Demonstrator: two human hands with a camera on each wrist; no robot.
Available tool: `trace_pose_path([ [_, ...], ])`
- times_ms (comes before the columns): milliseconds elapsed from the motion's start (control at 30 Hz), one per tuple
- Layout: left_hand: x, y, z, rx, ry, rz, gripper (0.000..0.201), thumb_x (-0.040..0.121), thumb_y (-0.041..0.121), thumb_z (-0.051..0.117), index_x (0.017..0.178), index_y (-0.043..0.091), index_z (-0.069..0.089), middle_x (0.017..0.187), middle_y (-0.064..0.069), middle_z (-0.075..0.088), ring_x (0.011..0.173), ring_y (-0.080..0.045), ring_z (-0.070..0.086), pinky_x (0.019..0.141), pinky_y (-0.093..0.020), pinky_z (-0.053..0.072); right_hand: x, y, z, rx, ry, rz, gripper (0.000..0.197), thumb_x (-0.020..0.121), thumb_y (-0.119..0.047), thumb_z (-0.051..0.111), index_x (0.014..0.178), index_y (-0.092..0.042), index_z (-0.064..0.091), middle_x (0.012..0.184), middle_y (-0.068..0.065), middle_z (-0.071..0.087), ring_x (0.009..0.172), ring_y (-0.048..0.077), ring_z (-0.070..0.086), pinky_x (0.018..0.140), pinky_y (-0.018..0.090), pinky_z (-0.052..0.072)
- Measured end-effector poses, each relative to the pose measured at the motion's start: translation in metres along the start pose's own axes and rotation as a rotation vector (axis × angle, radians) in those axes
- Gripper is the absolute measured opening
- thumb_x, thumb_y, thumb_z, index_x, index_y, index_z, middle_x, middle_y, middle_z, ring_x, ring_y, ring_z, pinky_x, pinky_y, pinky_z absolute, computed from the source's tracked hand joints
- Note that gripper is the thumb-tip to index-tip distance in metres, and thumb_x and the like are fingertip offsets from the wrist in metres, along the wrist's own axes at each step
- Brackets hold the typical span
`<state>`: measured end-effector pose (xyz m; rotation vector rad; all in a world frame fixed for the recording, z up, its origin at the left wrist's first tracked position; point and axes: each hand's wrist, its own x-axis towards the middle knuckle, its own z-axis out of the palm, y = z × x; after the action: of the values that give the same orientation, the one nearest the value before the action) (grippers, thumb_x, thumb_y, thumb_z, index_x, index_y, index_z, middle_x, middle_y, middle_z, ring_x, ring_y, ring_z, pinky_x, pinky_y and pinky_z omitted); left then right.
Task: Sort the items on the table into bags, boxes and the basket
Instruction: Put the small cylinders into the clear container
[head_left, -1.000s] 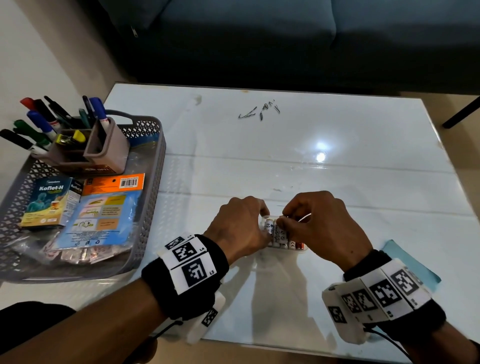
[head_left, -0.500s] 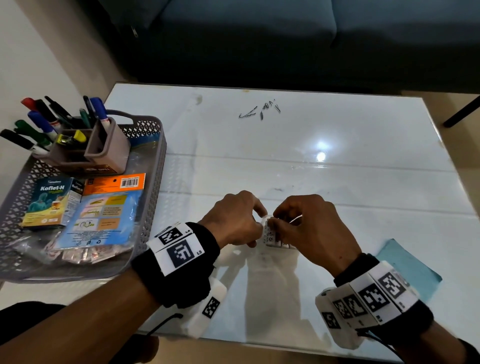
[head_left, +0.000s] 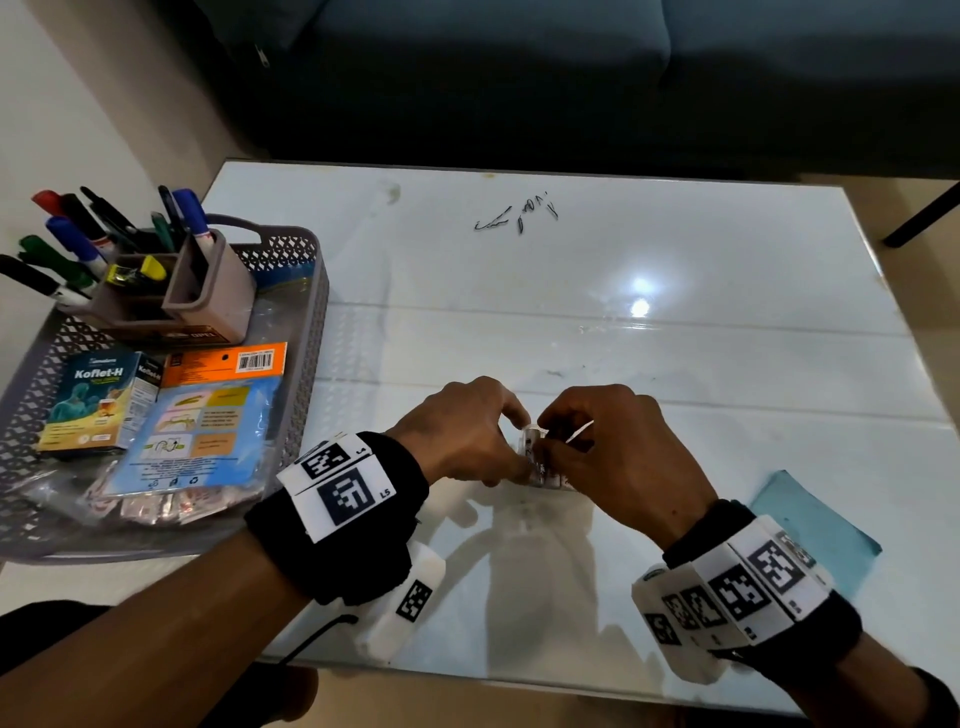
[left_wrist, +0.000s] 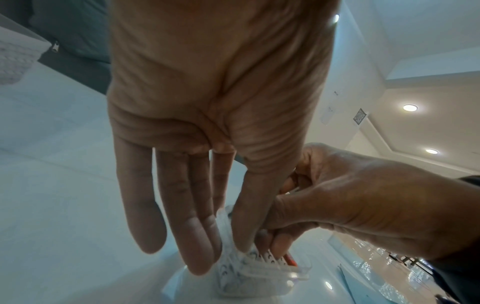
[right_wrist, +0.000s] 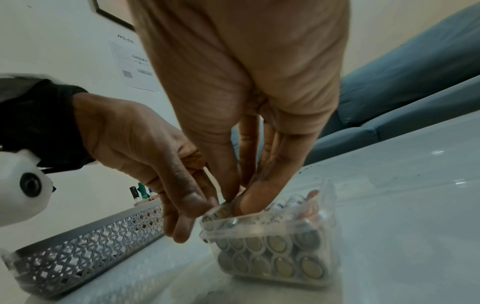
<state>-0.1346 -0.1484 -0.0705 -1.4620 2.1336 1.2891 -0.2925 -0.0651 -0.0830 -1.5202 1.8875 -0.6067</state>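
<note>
The big white table fills most of the room in front of the person. At about nine o'clock on it sits the grey basket, with a pen holder, a medicine box and a blue packet already inside. At about four o'clock a blue paper lies flat near the table edge. At twelve o'clock, well apart from the hands, there is a little pile of small dark clips.

Near six o'clock both hands meet over a small clear box of batteries. A second ago the box lay more open to see between the hands. Now the hands have moved a bit closer to the person and cover most of it.

The left hand pinches the box's near corner with thumb and fingers, a narrow grip. The right hand has its thumb and fingers pushed down into the top of the box, also narrow, though I cannot tell if it pinches a battery or the lid.

I think the batteries are almost packed. The box probably gets closed next. The clips and the blue paper are still left to sort.
</note>
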Motion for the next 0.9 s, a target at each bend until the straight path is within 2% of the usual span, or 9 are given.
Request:
trace_pose_path([
  [67, 0.000, 0.001, 0.000, -0.008, 0.033, -0.004, 0.053, 0.079, 0.043, 0.083, 0.126, 0.035, 0.060, 0.084, 0.004, 0.078, 0.068, -0.002, 0.072, 0.048, -0.013, 0.042, 0.005, 0.003, -0.012, 0.004, 0.037, 0.015, 0.012, 0.085, -0.029, 0.080, 0.094, -0.024, 0.075, 0.080, -0.013, 0.072, 0.066, -0.002, 0.068, 0.058, 0.008, 0.050],
  [200, -0.001, 0.000, -0.001, -0.038, 0.067, -0.011, 0.059, 0.075, 0.051, 0.085, 0.126, 0.035, 0.060, 0.088, 0.006, 0.074, 0.061, 0.000, 0.069, 0.039, -0.007, 0.037, 0.014, 0.026, -0.051, 0.000, 0.192, 0.101, 0.011, 0.083, -0.032, 0.081, 0.087, -0.025, 0.075, 0.078, -0.010, 0.075, 0.068, 0.007, 0.073, 0.074, 0.036, 0.062],
  [267, -0.002, 0.000, -0.002, -0.031, 0.071, -0.013, 0.058, 0.075, 0.053, 0.084, 0.125, 0.036, 0.061, 0.084, 0.009, 0.075, 0.060, 0.001, 0.069, 0.039, -0.007, 0.037, 0.012, 0.039, -0.065, -0.056, 0.217, 0.157, 0.009, 0.084, -0.031, 0.080, 0.086, -0.025, 0.073, 0.078, -0.010, 0.074, 0.073, 0.011, 0.073, 0.078, 0.042, 0.062],
  [333, -0.003, 0.000, -0.001, -0.002, 0.086, -0.012, 0.054, 0.076, 0.055, 0.082, 0.123, 0.037, 0.062, 0.083, 0.010, 0.076, 0.064, -0.001, 0.071, 0.045, -0.011, 0.041, 0.009, 0.047, -0.072, -0.102, 0.218, 0.202, 0.007, 0.084, -0.031, 0.078, 0.084, -0.026, 0.072, 0.078, -0.009, 0.074, 0.076, 0.015, 0.072, 0.080, 0.043, 0.061],
  [467, -0.005, 0.000, 0.001, 0.116, 0.199, 0.018, 0.061, 0.073, 0.062, 0.081, 0.126, 0.040, 0.061, 0.093, 0.014, 0.073, 0.088, -0.007, 0.068, 0.072, -0.027, 0.050, 0.004, 0.053, -0.078, -0.110, 0.190, 0.253, 0.006, 0.085, -0.031, 0.076, 0.085, -0.027, 0.071, 0.081, -0.007, 0.074, 0.078, 0.019, 0.072, 0.081, 0.044, 0.060],
  [600, -0.014, 0.007, 0.008, 0.369, 0.156, 0.139, 0.084, 0.068, 0.066, 0.083, 0.141, 0.042, 0.049, 0.127, 0.013, 0.062, 0.117, -0.013, 0.058, 0.093, -0.033, 0.048, -0.004, 0.056, -0.088, -0.156, 0.111, 0.289, 0.016, 0.086, -0.030, 0.078, 0.099, -0.023, 0.073, 0.083, -0.007, 0.072, 0.075, 0.014, 0.071, 0.082, 0.038, 0.059],
  [700, -0.019, 0.014, 0.016, 0.583, 0.164, 0.156, 0.081, 0.078, 0.060, 0.078, 0.148, 0.040, 0.042, 0.139, 0.012, 0.057, 0.128, -0.018, 0.051, 0.095, -0.034, 0.043, -0.013, 0.064, -0.104, -0.220, 0.128, 0.312, 0.020, 0.085, -0.032, 0.078, 0.102, -0.024, 0.072, 0.087, -0.005, 0.072, 0.086, 0.018, 0.069, 0.086, 0.040, 0.058],
  [800, -0.024, 0.020, 0.020, 0.668, 0.187, 0.162, 0.067, 0.086, 0.056, 0.072, 0.145, 0.037, 0.047, 0.134, 0.006, 0.063, 0.123, -0.024, 0.057, 0.093, -0.037, 0.049, -0.027, 0.083, -0.125, -0.274, 0.146, 0.394, 0.023, 0.082, -0.034, 0.080, 0.101, -0.027, 0.069, 0.090, -0.005, 0.072, 0.090, 0.022, 0.070, 0.090, 0.043, 0.057],
  [900, -0.029, 0.024, 0.024, 0.747, 0.200, 0.158, 0.060, 0.091, 0.053, 0.067, 0.143, 0.032, 0.046, 0.134, 0.003, 0.062, 0.123, -0.026, 0.057, 0.093, -0.039, 0.050, -0.044, 0.106, -0.141, -0.344, 0.110, 0.497, 0.030, 0.076, -0.034, 0.084, 0.100, -0.025, 0.068, 0.097, 0.002, 0.073, 0.092, 0.025, 0.070, 0.090, 0.043, 0.057],
])
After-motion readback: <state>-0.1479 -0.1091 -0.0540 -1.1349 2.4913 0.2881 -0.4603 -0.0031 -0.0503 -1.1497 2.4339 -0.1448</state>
